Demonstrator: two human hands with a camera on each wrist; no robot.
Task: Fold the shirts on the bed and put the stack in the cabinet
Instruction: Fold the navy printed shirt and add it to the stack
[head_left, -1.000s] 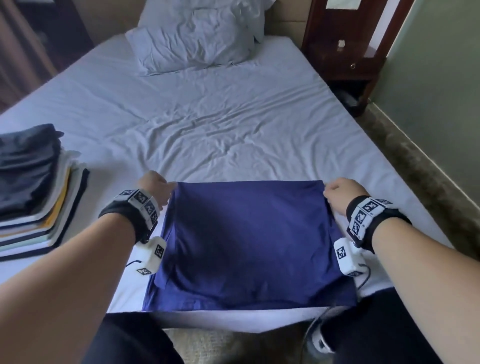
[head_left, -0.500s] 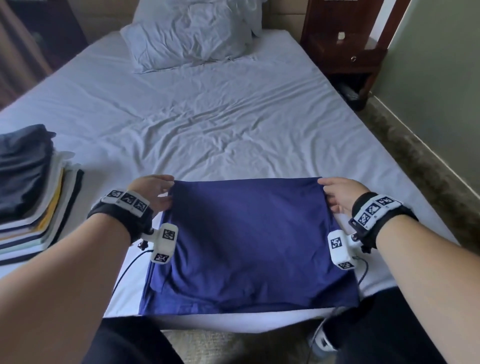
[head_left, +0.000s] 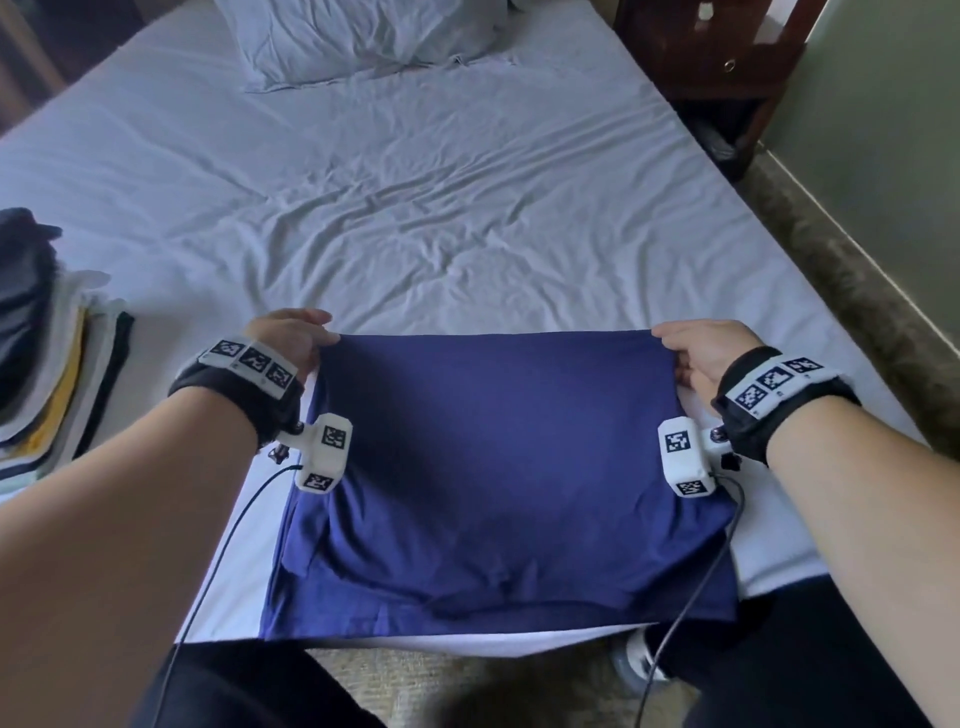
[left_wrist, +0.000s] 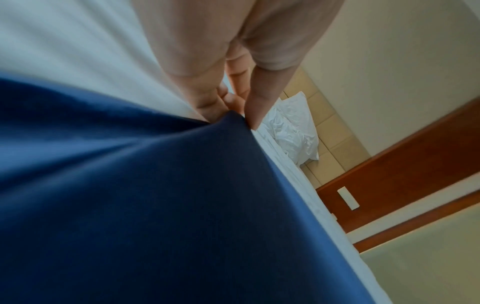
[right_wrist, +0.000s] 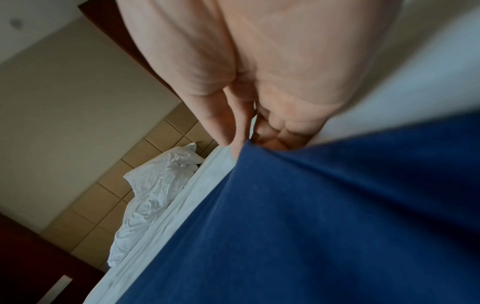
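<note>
Navy-blue cotton, the shirt (head_left: 498, 467) lies folded into a broad rectangle at the near edge of the bed (head_left: 467, 218), its far edge drawn taut and lifted between two hands while the near layers rest on the white sheet. The head view alone shows the stack of folded shirts (head_left: 47, 353) at the left side of the bed, well apart, and the pillow (head_left: 358, 36) at the head. The wrist views show what the head view hides: the left hand (left_wrist: 233, 86) has its thumb and curled fingers pinching the far left corner, and the right hand (right_wrist: 262, 98) pinches the far right corner the same way. Both forearms reach forward, knuckles up, wrists level.
</note>
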